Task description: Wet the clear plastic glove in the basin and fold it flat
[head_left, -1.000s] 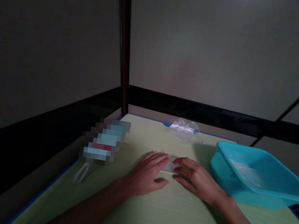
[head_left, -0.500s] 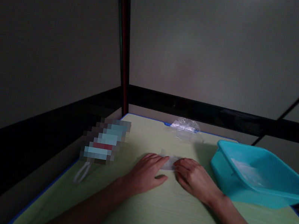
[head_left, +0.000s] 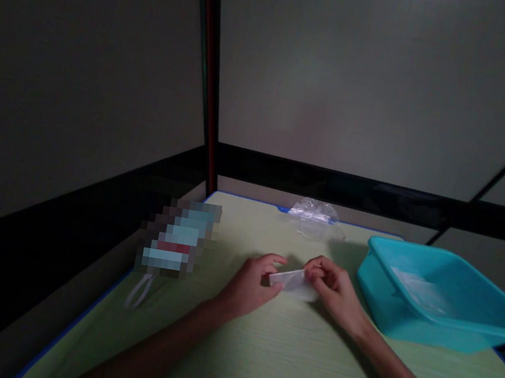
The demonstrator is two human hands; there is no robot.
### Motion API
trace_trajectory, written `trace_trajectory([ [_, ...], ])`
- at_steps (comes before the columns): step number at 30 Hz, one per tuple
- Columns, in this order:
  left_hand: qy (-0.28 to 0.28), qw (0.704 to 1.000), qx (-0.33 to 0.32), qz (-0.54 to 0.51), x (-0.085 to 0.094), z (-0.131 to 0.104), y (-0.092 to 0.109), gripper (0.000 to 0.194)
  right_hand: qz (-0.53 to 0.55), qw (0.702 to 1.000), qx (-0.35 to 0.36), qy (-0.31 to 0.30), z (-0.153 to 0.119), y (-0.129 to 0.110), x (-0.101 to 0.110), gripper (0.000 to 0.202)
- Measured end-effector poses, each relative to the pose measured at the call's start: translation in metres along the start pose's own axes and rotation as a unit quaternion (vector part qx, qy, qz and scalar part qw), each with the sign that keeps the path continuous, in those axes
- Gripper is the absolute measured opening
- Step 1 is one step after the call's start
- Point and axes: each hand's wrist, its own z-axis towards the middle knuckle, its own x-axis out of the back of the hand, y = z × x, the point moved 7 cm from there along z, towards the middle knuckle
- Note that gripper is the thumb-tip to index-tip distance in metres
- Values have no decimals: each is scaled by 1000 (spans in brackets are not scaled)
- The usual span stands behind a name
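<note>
A small, thin, whitish sheet (head_left: 293, 280), seemingly folded with a straight upper edge, is tilted up above the table in front of me. My right hand (head_left: 332, 291) pinches its right end between thumb and curled fingers. At the other end is my left hand (head_left: 252, 285), its thumb by the lower left corner and its fingers apart from the thumb, arched over the sheet's left tip. Whether the sheet is paper or plastic I cannot make out.
A turquoise plastic basin (head_left: 422, 328) stands to the right with whitish, sheet-like material (head_left: 422, 292) inside. Crumpled clear plastic (head_left: 315, 215) lies at the back edge of the pale table (head_left: 282, 366). On the left is a blurred-out object (head_left: 180, 238) with a white loop strap (head_left: 139, 291).
The sheet was lying flat under both hands' fingertips; now it is raised and tilted. My right fingers have closed on its end, and my left hand has turned with thumb and fingers apart.
</note>
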Motion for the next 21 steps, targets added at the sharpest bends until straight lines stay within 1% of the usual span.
trace_trajectory([
  [2, -20, 997, 39, -62, -4, 0, -3, 34, 46, 999, -25, 11, 1, 4, 1, 14],
  [5, -47, 983, 83, -158, -9, 0, -7, 35, 112, 990, -72, 37, 2, 10, 3, 18],
  [8, -38, 972, 97, -213, -9, 1, -9, 39, 185, 974, -112, 59, 2, 16, 2, 21],
  [12, -1, 966, 92, -241, -2, 3, -10, 40, 272, 949, -153, 51, 1, 19, -4, 26],
  [16, 21, 962, 95, -255, 2, 4, -11, 42, 302, 931, -198, 56, -2, 25, -7, 29],
  [21, 30, 959, 91, -268, 2, 5, -12, 43, 337, 915, -215, 57, -4, 31, -11, 29],
])
